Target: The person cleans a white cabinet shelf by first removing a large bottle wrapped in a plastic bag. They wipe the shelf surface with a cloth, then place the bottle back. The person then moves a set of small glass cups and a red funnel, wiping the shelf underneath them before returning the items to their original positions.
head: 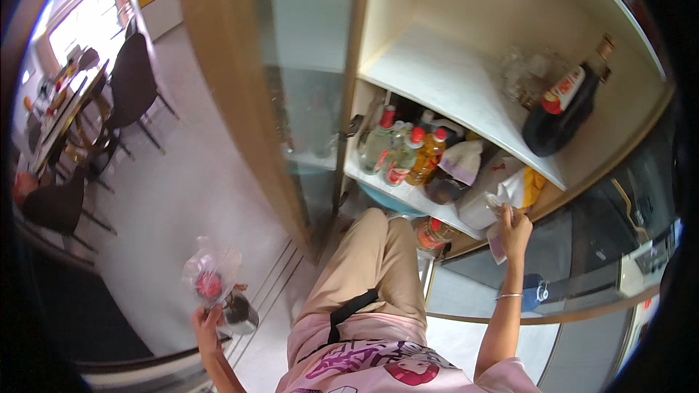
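Observation:
My left hand (207, 325), low at the left, holds a clear plastic bag (212, 273) with something red in it. Right beside that hand is a jar or canister (239, 314) with dark contents; whether the fingers grip it too is unclear. At the cabinet's lower shelf, my right hand (515, 229) pinches a small crumpled clear wrapper or bag (494, 202). Behind it are a white and yellow bag (519, 188) and a pale container (483, 204). A purple and white packet (496, 243) hangs just below the fingers.
Bottles with red caps (401, 164) and a purple-white bag (463, 161) crowd the lower shelf (377, 179). A large dark bottle (562, 109) and glassware (529, 71) occupy the upper shelf (437, 65). Glass doors (311, 22) stand open on both sides. A jar (434, 233) is below; chairs (134, 79) stand left.

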Tool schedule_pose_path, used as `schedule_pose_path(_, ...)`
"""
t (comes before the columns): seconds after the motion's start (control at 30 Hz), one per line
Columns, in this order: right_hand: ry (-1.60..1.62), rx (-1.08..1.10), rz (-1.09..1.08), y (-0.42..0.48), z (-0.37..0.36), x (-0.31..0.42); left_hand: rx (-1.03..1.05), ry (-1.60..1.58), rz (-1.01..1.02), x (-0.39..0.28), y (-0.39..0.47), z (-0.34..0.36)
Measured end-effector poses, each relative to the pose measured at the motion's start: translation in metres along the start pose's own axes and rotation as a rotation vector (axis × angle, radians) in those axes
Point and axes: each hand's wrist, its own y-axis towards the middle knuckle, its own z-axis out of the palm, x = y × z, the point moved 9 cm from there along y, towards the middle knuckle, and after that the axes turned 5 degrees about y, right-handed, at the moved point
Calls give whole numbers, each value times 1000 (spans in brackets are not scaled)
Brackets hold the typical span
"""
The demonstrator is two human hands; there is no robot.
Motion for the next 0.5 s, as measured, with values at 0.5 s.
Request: schedule_pose_path(0.5,-63,344,-240,-46,69,24,301,251,-601,233,76,31)
